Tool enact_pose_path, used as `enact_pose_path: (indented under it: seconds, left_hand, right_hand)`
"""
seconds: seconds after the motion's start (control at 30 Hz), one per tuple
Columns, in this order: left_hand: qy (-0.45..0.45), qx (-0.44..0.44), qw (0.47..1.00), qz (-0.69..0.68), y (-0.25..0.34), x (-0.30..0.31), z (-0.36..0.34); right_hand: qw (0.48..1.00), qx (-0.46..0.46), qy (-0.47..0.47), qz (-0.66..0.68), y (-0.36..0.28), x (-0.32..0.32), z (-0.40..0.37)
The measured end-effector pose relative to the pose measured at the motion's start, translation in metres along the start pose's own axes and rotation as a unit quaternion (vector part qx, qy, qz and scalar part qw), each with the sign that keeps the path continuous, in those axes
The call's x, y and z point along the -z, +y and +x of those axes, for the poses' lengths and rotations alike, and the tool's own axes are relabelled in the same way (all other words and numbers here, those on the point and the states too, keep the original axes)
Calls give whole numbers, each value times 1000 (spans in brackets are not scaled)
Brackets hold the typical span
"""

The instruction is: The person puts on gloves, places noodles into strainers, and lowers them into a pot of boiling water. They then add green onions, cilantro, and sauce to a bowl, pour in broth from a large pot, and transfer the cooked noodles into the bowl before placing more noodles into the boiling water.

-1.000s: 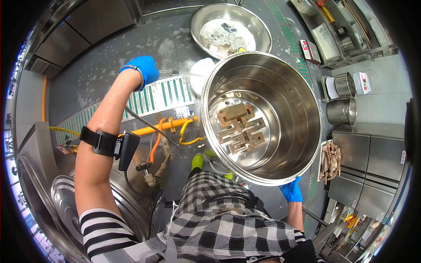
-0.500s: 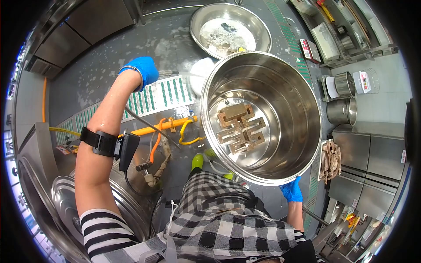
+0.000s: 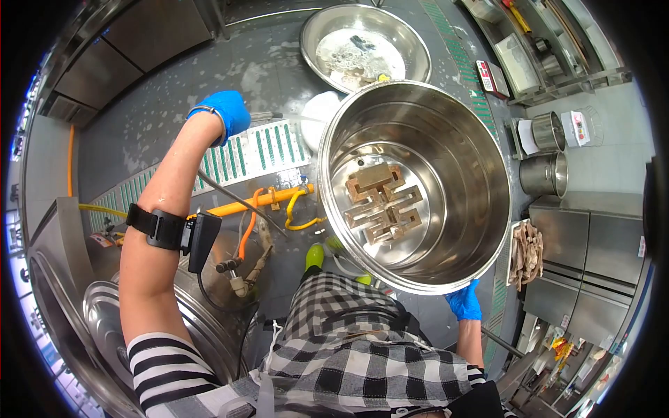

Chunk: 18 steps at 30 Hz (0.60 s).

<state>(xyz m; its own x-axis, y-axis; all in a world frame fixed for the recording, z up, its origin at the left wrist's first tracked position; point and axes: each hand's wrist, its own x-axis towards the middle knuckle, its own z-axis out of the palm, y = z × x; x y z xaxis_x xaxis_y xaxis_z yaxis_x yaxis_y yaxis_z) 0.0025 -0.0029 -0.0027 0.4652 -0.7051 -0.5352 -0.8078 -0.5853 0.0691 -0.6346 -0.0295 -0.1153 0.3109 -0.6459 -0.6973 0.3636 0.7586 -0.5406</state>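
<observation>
You are holding the big steel pot (image 3: pixel 446 174) tipped on its side with the mouth facing you, in the middle of the scene above the wet floor; a brown interlocking block (image 3: pixel 382 202) lies against its bottom. Your right hand (image 3: pixel 463 304), in a blue glove, is at the near rim with the fingers folded around the edge and bearing the weight. Your left hand (image 3: pixel 223 111), also gloved, is raised on the far left; its fingers curl away from the camera, so I cannot tell whether they pinch anything, though a thin bright line runs from it towards the pot's far rim. This looks like washing out the pot, at the stage of holding it tilted.

The next move calls for a firm right-hand grip, since one hand carries a large tipped pot; watch the block, which may slide if the tilt grows; keep your feet clear of the orange hose (image 3: pixel 258 200) by the drain grate (image 3: pixel 258 150) on the slick floor.

Beyond the pot, a wide basin (image 3: pixel 411 35) sits on the far floor; two smaller pots (image 3: pixel 543 174) stand on the right.

Against the earlier frames almost nothing differs; the pot keeps its tilt, both hands keep their places, and only the view has drifted slightly.
</observation>
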Motion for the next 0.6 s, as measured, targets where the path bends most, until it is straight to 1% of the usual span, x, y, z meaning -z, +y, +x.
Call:
enact_pose_path:
  seconds: [0.17, 0.23, 0.37, 0.43, 0.6]
  left_hand:
    - [-1, 9, 1000, -2, 3, 1, -1]
    - [16, -4, 1000, 16, 4, 0, -2]
    - [23, -4, 1000, 10, 5, 1, -4]
    - [15, 1, 1000, 10, 6, 2, -5]
    - [22, 0, 1000, 1, 4, -1, 0]
  right_hand:
    - [1000, -3, -1, 3, 0, -6, 0]
    - [1000, 6, 24, 14, 1, -6, -1]
    - [999, -5, 30, 11, -1, -5, -1]
    - [1000, -2, 11, 3, -1, -7, -2]
    - [1000, -3, 5, 8, -1, -4, 0]
